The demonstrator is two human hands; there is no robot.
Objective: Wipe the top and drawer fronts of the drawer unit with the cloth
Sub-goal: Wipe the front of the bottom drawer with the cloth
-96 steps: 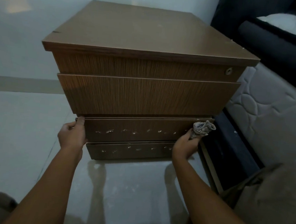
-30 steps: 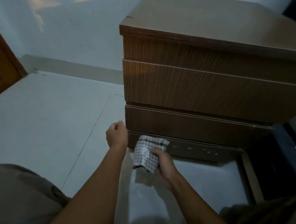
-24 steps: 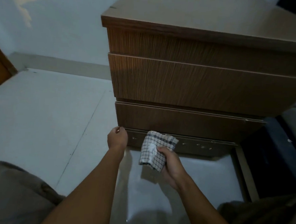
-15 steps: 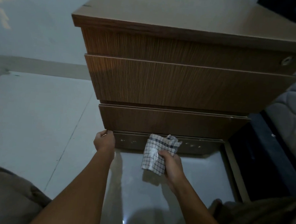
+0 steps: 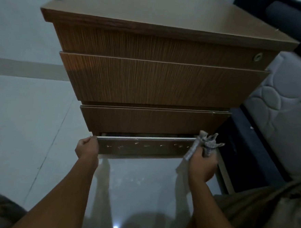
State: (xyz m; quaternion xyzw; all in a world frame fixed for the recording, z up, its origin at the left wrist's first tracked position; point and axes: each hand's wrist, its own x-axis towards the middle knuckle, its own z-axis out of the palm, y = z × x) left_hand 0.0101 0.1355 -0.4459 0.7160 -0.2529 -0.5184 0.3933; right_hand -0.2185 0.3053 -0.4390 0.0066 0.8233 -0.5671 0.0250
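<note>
A brown wooden drawer unit (image 5: 157, 82) stands on the glossy floor, with a flat top (image 5: 153, 9) and several drawer fronts. The lowest panel (image 5: 144, 146) near the floor has a row of pale marks and stands slightly out, with a dark gap above it. My left hand (image 5: 86, 147) grips that panel's left end. My right hand (image 5: 202, 161) is at its right end and holds a bunched checked cloth (image 5: 206, 142), which sticks up past the panel's top edge.
A quilted mattress (image 5: 280, 112) on a dark bed frame (image 5: 247, 147) stands close on the right of the unit. Pale tiled floor (image 5: 30, 119) spreads to the left and in front. My bent legs fill the lower corners.
My right hand has carried the cloth from the middle of the lowest panel to its right end, and the cloth is now bunched up. The panel now stands slightly out. The camera has swung.
</note>
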